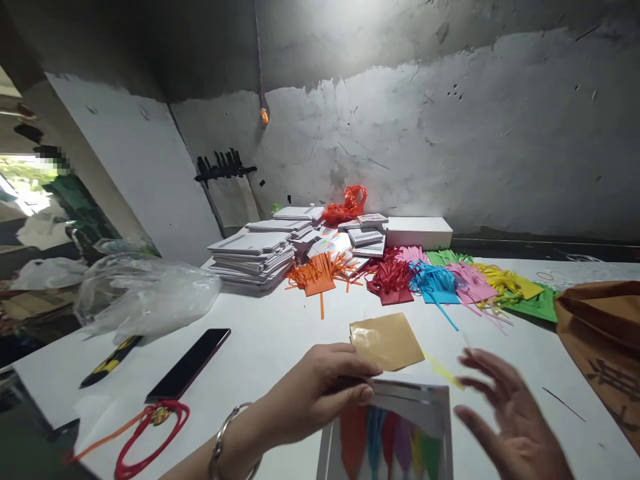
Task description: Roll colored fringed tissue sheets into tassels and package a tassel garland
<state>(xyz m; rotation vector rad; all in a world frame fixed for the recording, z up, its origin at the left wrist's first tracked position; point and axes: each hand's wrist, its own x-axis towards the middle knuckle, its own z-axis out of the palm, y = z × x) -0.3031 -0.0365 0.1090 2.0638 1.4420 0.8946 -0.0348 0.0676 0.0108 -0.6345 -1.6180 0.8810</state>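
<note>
My left hand (345,377), with a bangle on its wrist, is closed on the top end of a shallow white box (447,427). Coloured paper pieces (387,440) lie side by side in the box, from orange through blue, red and purple to yellow and green. Just beyond my left fingertips is a square brown paper packet (387,340). A thin yellow strip (443,370) runs from the packet's right side toward my right hand (505,413). That hand hovers right of the box, slightly blurred, its fingers spread.
Fringed paper bundles (393,280) in several colours lie across the back, beside stacked white boxes (255,257) and a red plastic bag (347,207). A phone (190,363), a cutter knife (111,362), a red cord (150,443) and a clear bag (150,293) are left; a brown bag (600,327) right.
</note>
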